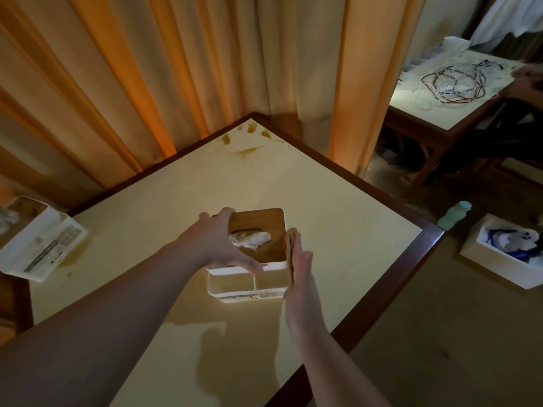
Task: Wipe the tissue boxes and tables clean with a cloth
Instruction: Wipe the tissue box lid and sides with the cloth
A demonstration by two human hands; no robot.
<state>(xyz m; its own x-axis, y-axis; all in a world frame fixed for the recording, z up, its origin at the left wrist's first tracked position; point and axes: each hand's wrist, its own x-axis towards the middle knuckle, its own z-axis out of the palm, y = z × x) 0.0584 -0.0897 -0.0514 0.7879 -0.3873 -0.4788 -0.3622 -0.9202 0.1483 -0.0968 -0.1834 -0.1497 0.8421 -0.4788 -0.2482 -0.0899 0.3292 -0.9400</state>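
A white tissue box (245, 284) with a brown wooden lid (261, 223) stands in the middle of the cream table (323, 207). A tissue (249, 240) pokes out of the lid's slot. My left hand (219, 242) grips the box from its left side, fingers over the lid's far corner and thumb on the white front rim. My right hand (299, 267) presses a folded brownish cloth (289, 254) flat against the box's right side. A second white tissue box (38, 239) lies at the table's left edge. Brown stains (246, 142) mark the table's far corner.
Orange-and-beige curtains (147, 69) hang behind the table. Another table (458, 83) at the back right carries tangled cables, with a person's arm at its edge. On the floor to the right stand a teal bottle (454, 215) and a white box (505, 254).
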